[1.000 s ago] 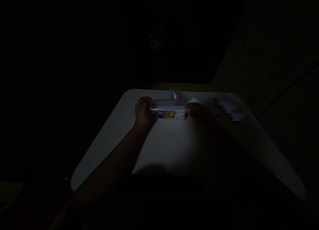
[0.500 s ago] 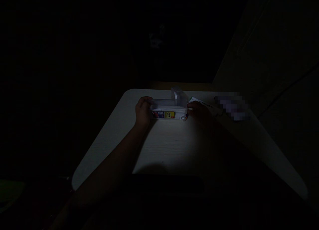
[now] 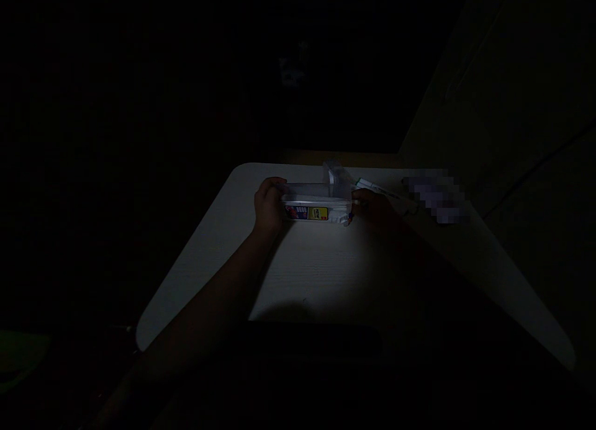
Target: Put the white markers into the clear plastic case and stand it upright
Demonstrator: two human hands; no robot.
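The scene is very dark; only a patch of a pale table (image 3: 316, 268) is lit. A clear plastic box (image 3: 315, 203) with a coloured label on its near side rests on the table's far part. My left hand (image 3: 267, 206) curls round the box's left end. At the box's right end my right hand (image 3: 372, 208) grips it with closed fingers. A clear lid or flap (image 3: 336, 177) stands up behind the box.
A thin white and green object (image 3: 372, 187) lies just behind my right hand. A blurred patch (image 3: 435, 197) sits on the table at the far right. A dark shape lies at the table's near edge (image 3: 307, 340). Everything around the table is black.
The box and both hands have shifted very slightly away and up in the view; the grip on both ends is unchanged.
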